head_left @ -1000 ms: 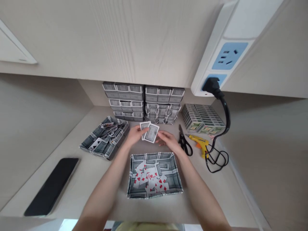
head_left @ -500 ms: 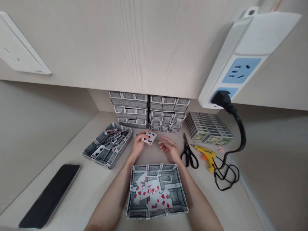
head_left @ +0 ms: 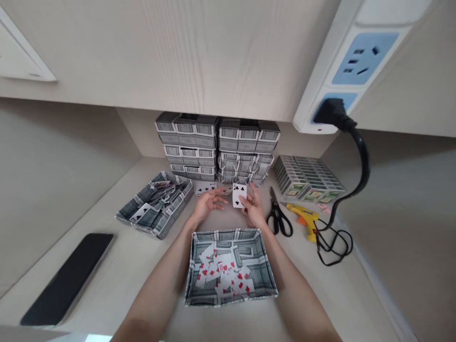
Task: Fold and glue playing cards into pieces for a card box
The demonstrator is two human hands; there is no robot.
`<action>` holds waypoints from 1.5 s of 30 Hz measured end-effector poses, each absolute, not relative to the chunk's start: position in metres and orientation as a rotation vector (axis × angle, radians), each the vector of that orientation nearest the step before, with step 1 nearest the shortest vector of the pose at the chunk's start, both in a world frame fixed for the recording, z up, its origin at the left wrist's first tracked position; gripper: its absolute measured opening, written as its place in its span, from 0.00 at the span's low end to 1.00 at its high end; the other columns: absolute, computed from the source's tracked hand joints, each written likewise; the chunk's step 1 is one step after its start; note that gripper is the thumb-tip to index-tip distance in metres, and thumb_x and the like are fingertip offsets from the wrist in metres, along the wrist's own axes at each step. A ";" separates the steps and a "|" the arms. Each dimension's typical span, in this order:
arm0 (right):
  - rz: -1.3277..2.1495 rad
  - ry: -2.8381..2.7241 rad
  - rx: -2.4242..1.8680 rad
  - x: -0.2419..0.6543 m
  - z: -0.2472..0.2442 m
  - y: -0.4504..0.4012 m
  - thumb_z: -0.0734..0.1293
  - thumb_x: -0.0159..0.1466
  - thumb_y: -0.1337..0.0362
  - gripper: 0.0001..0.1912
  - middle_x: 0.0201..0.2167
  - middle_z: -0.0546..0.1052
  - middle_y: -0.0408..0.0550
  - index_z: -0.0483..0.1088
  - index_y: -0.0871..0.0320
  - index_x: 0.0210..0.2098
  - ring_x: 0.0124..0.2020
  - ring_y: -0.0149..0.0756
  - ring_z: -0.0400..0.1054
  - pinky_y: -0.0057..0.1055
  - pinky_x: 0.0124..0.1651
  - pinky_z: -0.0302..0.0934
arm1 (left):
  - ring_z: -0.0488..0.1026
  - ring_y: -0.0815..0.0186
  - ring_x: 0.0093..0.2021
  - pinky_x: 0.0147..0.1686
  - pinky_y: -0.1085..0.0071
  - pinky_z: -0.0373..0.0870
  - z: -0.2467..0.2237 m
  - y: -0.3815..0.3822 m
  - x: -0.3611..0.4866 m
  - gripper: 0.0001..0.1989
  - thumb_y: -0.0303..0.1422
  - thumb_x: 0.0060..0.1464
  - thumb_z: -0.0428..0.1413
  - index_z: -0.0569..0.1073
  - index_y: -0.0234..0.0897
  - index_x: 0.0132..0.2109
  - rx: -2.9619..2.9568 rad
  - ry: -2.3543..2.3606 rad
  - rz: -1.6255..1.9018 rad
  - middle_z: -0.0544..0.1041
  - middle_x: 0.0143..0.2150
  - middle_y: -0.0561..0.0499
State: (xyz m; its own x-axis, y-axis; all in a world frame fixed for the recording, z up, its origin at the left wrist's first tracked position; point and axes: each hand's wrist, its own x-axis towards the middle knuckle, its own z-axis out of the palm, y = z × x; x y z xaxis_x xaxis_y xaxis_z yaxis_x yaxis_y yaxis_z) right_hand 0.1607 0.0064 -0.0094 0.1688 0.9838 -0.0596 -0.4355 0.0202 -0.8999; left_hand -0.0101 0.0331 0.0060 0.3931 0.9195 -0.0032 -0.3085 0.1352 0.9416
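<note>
Between the thumb and fingers of my right hand (head_left: 254, 209) is a playing card (head_left: 239, 195) with black clubs, held upright with its face toward me. My left hand (head_left: 208, 206) has its fingers apart and nothing in them. Behind it a black-suited card (head_left: 205, 188) lies on the table, and part of another card (head_left: 225, 190) shows between the hands. Nearer to me, between my forearms, stands a box made of folded cards (head_left: 192, 266). Cut pieces of red heart and diamond cards (head_left: 224, 268) lie loose inside it.
At the left a second card-made box (head_left: 162, 230) holds mixed cards, with a black phone (head_left: 67, 280) in front. Stacked card-made boxes (head_left: 190, 135) line the back. To the right are packed card decks (head_left: 308, 178), black scissors (head_left: 280, 218), a yellow glue gun (head_left: 302, 216) and a plugged cord (head_left: 363, 161).
The club card has passed from my left hand to my right. My left hand has opened. The view has tilted slightly downward.
</note>
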 end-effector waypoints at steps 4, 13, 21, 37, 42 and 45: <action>1.300 -0.744 -1.009 0.161 -0.011 0.009 0.71 0.44 0.60 0.36 0.39 0.75 0.46 0.59 0.51 0.53 0.21 0.27 0.63 0.20 0.15 0.47 | 0.73 0.63 0.32 0.24 0.70 0.69 0.010 0.033 -0.010 0.25 0.39 0.50 0.43 0.67 0.27 0.50 1.104 0.729 0.942 0.73 0.46 0.36; 1.293 -0.891 -1.000 0.158 -0.014 0.009 0.69 0.47 0.57 0.28 0.26 0.74 0.41 0.67 0.55 0.48 0.15 0.22 0.52 0.22 0.16 0.41 | 0.58 0.76 0.12 0.13 0.79 0.50 -0.009 0.040 0.002 0.33 0.35 0.47 0.53 0.52 0.37 0.60 1.210 1.000 1.098 0.70 0.20 0.57; 1.306 -0.979 -1.011 0.156 -0.011 0.011 0.70 0.47 0.56 0.25 0.26 0.73 0.40 0.67 0.57 0.44 0.13 0.21 0.51 0.22 0.14 0.43 | 0.58 0.76 0.16 0.17 0.78 0.53 -0.006 0.040 0.002 0.18 0.37 0.42 0.58 0.71 0.32 0.41 1.316 0.961 1.030 0.70 0.22 0.55; 1.251 -1.088 -1.027 0.162 -0.032 0.021 0.68 0.49 0.52 0.18 0.24 0.75 0.43 0.71 0.59 0.32 0.25 0.32 0.67 0.27 0.28 0.59 | 0.68 0.70 0.24 0.22 0.76 0.62 -0.009 0.046 0.002 0.20 0.41 0.40 0.60 0.73 0.29 0.37 1.334 1.027 1.065 0.76 0.29 0.47; 1.268 -1.069 -1.023 0.161 -0.032 0.020 0.69 0.48 0.53 0.17 0.26 0.76 0.44 0.71 0.59 0.32 0.24 0.32 0.68 0.28 0.29 0.60 | 0.68 0.69 0.25 0.25 0.75 0.62 -0.005 0.045 0.000 0.17 0.42 0.39 0.60 0.75 0.30 0.29 1.425 1.140 1.142 0.76 0.27 0.50; 1.265 -1.043 -1.036 0.161 -0.033 0.020 0.70 0.47 0.53 0.18 0.26 0.77 0.45 0.70 0.59 0.32 0.25 0.33 0.68 0.29 0.30 0.61 | 0.66 0.70 0.25 0.25 0.76 0.60 -0.003 0.044 -0.001 0.17 0.43 0.39 0.59 0.75 0.30 0.27 1.458 1.170 1.140 0.75 0.26 0.51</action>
